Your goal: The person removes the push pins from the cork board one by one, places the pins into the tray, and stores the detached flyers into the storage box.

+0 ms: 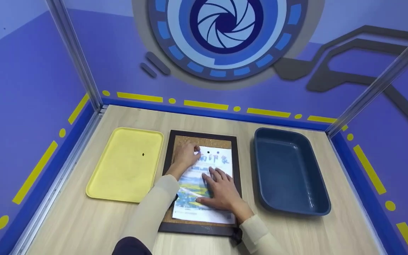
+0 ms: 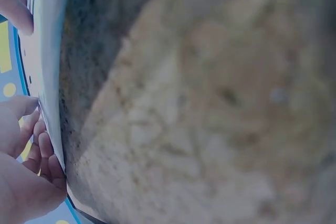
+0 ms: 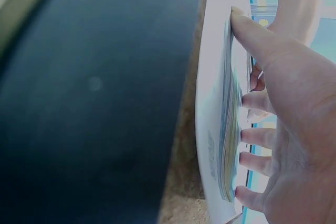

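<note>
Wood-grain table (image 1: 69, 219), purple-blue walls (image 1: 112, 53) behind. Framed corkboard (image 1: 207, 139) at centre of frame, printed sheet (image 1: 190, 187) lying on it. Right hand (image 1: 221, 191), lower centre: fingers spread, resting on sheet, gripping nothing. Left hand (image 1: 185, 156), near centre: fingers curled at sheet's upper left corner — cannot tell whether anything pinched. Yellow tray (image 1: 124, 170) at left of frame, dark blue bin (image 1: 289, 170) at right — both on table.

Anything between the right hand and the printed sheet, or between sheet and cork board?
Nothing visible: the right hand rests directly on the printed sheet, which lies over the cork board. The left hand covers the sheet's upper left corner, hiding that spot.
</note>
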The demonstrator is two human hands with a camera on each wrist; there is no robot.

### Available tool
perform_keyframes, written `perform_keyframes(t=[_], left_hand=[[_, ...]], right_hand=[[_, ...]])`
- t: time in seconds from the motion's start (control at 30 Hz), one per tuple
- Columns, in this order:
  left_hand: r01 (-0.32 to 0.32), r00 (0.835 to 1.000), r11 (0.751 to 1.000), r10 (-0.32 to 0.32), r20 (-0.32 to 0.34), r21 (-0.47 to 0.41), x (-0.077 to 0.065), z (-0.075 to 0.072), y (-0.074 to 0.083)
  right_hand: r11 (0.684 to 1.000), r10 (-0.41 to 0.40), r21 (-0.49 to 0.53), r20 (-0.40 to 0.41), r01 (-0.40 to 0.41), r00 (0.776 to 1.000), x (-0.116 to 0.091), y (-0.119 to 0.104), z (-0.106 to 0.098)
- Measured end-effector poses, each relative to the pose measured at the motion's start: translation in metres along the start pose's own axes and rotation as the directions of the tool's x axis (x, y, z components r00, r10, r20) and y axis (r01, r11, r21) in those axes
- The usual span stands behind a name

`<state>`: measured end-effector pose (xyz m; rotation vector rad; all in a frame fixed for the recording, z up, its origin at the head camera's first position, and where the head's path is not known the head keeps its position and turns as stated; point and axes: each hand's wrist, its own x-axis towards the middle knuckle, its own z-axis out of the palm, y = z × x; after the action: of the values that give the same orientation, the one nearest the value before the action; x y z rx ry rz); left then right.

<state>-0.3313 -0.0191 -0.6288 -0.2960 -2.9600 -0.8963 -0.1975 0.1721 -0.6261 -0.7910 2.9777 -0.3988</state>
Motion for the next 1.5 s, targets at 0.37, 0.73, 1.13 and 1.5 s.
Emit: perform_keyframes(t=[0.37, 0.73, 1.13, 1.5], left_hand=[[0.018, 1.000, 0.984, -0.014, -0.024, 0.176, 0.003, 0.004, 0.006], [0.016, 1.000, 0.988, -0.014, -0.012, 0.155, 0.001, 0.005, 0.008], [0.037, 0.999, 0.992, -0.037, -0.004, 0.117, 0.003, 0.002, 0.009], [0.038, 0.999, 0.994, -0.038, 0.002, 0.099, 0.003, 0.002, 0.010]], right_hand=[[1.000, -0.002, -0.003, -0.001, 0.002, 1.000, 0.002, 0.000, -0.001], [1.000, 0.014, -0.001, 0.012, -0.014, 1.000, 0.000, 0.000, 0.001], [1.000, 0.000, 0.001, -0.010, 0.000, 1.000, -0.001, -0.002, 0.001], [1.000, 0.001, 0.002, -0.013, -0.001, 1.000, 0.000, -0.001, 0.001]])
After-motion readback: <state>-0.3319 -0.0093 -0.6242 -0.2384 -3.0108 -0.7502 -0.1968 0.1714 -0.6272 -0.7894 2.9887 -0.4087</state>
